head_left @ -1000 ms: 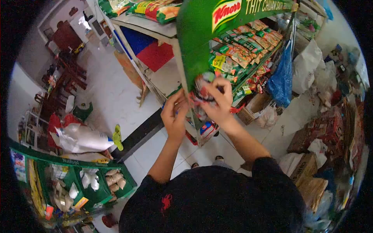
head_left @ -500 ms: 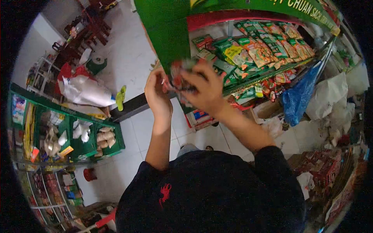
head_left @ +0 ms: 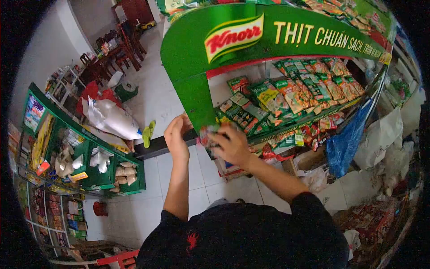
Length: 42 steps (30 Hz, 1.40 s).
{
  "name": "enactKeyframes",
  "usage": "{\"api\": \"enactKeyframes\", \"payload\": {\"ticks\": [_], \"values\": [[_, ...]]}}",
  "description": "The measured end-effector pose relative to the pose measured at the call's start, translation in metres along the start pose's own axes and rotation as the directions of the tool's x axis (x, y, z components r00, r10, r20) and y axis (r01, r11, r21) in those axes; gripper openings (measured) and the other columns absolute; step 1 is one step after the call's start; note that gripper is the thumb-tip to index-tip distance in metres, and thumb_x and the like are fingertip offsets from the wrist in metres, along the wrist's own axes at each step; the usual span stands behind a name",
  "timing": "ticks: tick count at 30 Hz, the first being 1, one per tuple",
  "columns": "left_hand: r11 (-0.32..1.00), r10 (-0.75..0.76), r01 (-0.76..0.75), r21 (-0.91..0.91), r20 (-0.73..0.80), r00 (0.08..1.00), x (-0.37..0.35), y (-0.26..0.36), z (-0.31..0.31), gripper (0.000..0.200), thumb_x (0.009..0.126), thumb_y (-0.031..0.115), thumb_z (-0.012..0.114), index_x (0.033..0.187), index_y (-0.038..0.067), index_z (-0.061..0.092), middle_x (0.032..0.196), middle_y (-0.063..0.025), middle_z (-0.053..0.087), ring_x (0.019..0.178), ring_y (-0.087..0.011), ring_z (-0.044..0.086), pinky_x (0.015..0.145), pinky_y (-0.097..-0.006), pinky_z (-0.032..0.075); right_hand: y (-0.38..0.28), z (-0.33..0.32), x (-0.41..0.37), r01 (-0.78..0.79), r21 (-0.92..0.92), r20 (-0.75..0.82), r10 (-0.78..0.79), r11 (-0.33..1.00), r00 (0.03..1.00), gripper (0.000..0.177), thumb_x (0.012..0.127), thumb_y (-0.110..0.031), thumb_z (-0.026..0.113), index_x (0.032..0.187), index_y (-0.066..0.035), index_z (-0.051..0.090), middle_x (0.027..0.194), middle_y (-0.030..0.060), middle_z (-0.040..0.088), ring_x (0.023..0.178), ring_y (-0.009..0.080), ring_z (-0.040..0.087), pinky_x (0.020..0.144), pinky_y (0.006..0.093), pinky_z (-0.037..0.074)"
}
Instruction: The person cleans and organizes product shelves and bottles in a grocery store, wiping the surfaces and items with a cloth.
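Note:
My right hand [head_left: 232, 146] has its fingers bent around a small dark-and-red packet [head_left: 208, 136], which is blurred by motion. Its print cannot be read. To the left of it, my left hand [head_left: 176, 140] is raised beside the lower edge of the green side panel [head_left: 190, 96], cupped with nothing visible in it; part of its fingers is hidden. Just beyond my right hand, green seasoning packets [head_left: 244, 114] lie in rows on the Knorr display shelf [head_left: 309, 110].
A green Nutifood rack [head_left: 112, 145] with bagged goods stands at left. Near it are a white sack [head_left: 109, 117] and lime-green slippers [head_left: 148, 133] by a dark step. A blue plastic sheet [head_left: 345, 139] hangs at right. Red-printed cartons [head_left: 369, 219] sit lower right.
The view has tilted up, so the Knorr sign now shows. My right hand and the packet appear lower in the view, and the gap to my left hand looks wider.

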State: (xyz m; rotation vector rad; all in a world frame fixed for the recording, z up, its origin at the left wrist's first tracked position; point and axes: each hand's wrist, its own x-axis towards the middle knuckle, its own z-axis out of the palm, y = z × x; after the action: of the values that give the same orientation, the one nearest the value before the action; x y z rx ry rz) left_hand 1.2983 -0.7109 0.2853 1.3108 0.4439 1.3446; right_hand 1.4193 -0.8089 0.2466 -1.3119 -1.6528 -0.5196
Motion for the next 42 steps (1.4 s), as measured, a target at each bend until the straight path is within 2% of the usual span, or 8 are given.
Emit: {"api": "enactKeyframes", "payload": {"ticks": [4, 8, 13, 19, 28, 33, 37, 42], "values": [[0.95, 0.249, -0.252, 0.184, 0.037, 0.968, 0.016, 0.012, 0.004, 0.022, 0.081, 0.011, 0.047, 0.096, -0.004, 0.054, 0.091, -0.009, 0.057, 0.081, -0.0126, 0.053, 0.073, -0.0257, 0.041, -0.009, -0.04, 0.09, 0.131, -0.007, -0.271, -0.128, 0.991, 0.954, 0.049, 0.053, -0.013, 0.069, 0.101, -0.01, 0.056, 0.083, 0.0072, 0.05, 0.067, 0.0235, 0.054, 0.056, 0.0332, 0.047], [0.634, 0.688, -0.684, 0.361, 0.142, 0.712, 0.031, 0.039, 0.013, 0.031, 0.076, 0.013, 0.052, 0.103, -0.002, 0.05, 0.102, -0.0134, 0.053, 0.097, -0.023, 0.048, 0.087, -0.0339, 0.034, -0.019, -0.075, 0.156, 0.184, -0.062, -0.407, -0.193, 0.981, 0.893, 0.05, 0.052, -0.013, 0.071, 0.1, -0.011, 0.056, 0.083, 0.0071, 0.05, 0.068, 0.0235, 0.054, 0.056, 0.0324, 0.047], [0.273, 0.78, -0.829, 0.488, 0.391, 0.488, 0.042, 0.078, 0.033, 0.042, 0.077, 0.017, 0.052, 0.114, -0.001, 0.045, 0.12, -0.0182, 0.043, 0.113, -0.0294, 0.039, 0.096, -0.0381, 0.027, 0.004, -0.115, 0.164, 0.049, -0.205, -0.539, -0.154, 0.978, 0.828, 0.039, 0.055, -0.001, 0.065, 0.094, -0.004, 0.057, 0.082, 0.0082, 0.053, 0.074, 0.0203, 0.054, 0.066, 0.0287, 0.045], [0.432, 0.701, -0.821, 0.372, 0.434, 0.566, 0.052, 0.065, 0.046, 0.063, 0.072, 0.014, 0.057, 0.127, 0.0, 0.031, 0.131, -0.0241, 0.03, 0.122, -0.0382, 0.027, 0.1, -0.0435, 0.019, 0.035, -0.151, 0.145, -0.284, -0.187, -0.719, 0.066, 0.94, 0.691, 0.03, 0.061, -0.002, 0.061, 0.09, 0.0, 0.056, 0.086, 0.0081, 0.057, 0.08, 0.0163, 0.054, 0.071, 0.0268, 0.042], [0.516, 0.768, -0.816, 0.262, 0.281, 0.575, 0.054, 0.067, 0.055, 0.053, 0.07, 0.011, 0.056, 0.119, -0.001, 0.041, 0.125, -0.0217, 0.038, 0.115, -0.0336, 0.036, 0.098, -0.0399, 0.023, -0.017, -0.1, 0.151, 0.036, -0.201, -0.358, -0.108, 0.979, 0.928, 0.045, 0.054, -0.005, 0.065, 0.097, -0.011, 0.057, 0.083, 0.0095, 0.053, 0.072, 0.0269, 0.054, 0.062, 0.032, 0.047], [0.552, 0.75, -0.797, 0.245, 0.272, 0.603, 0.047, 0.075, 0.057, 0.051, 0.073, 0.014, 0.055, 0.119, -0.001, 0.041, 0.127, -0.022, 0.034, 0.117, -0.0344, 0.033, 0.099, -0.0403, 0.021, 0.069, -0.173, 0.129, -0.271, -0.277, -0.715, -0.009, 0.922, 0.699, 0.031, 0.063, -0.004, 0.058, 0.093, 0.001, 0.055, 0.086, 0.0091, 0.057, 0.08, 0.0193, 0.054, 0.073, 0.0281, 0.042], [0.359, 0.791, -0.825, 0.436, 0.327, 0.517, 0.037, 0.082, 0.06, 0.05, 0.076, 0.021, 0.052, 0.121, 0.002, 0.041, 0.132, -0.0242, 0.028, 0.124, -0.0394, 0.022, 0.1, -0.0477, 0.014, 0.117, -0.22, 0.117, -0.502, 0.127, -0.858, 0.349, 0.855, 0.377, 0.033, 0.065, -0.006, 0.059, 0.096, 0.003, 0.054, 0.085, 0.0097, 0.059, 0.076, 0.0155, 0.053, 0.071, 0.0267, 0.042], [0.294, 0.834, -0.871, 0.393, 0.341, 0.435, 0.015, 0.087, 0.102, 0.052, 0.077, 0.025, 0.051, 0.123, 0.003, 0.039, 0.131, -0.0237, 0.031, 0.123, -0.0393, 0.024, 0.1, -0.049, 0.014, 0.08, -0.177, 0.135, -0.043, -0.22, -0.643, -0.111, 0.975, 0.758, 0.031, 0.06, -0.008, 0.059, 0.09, -0.006, 0.055, 0.079, 0.0084, 0.053, 0.074, 0.0242, 0.053, 0.068, 0.0335, 0.044]]}}
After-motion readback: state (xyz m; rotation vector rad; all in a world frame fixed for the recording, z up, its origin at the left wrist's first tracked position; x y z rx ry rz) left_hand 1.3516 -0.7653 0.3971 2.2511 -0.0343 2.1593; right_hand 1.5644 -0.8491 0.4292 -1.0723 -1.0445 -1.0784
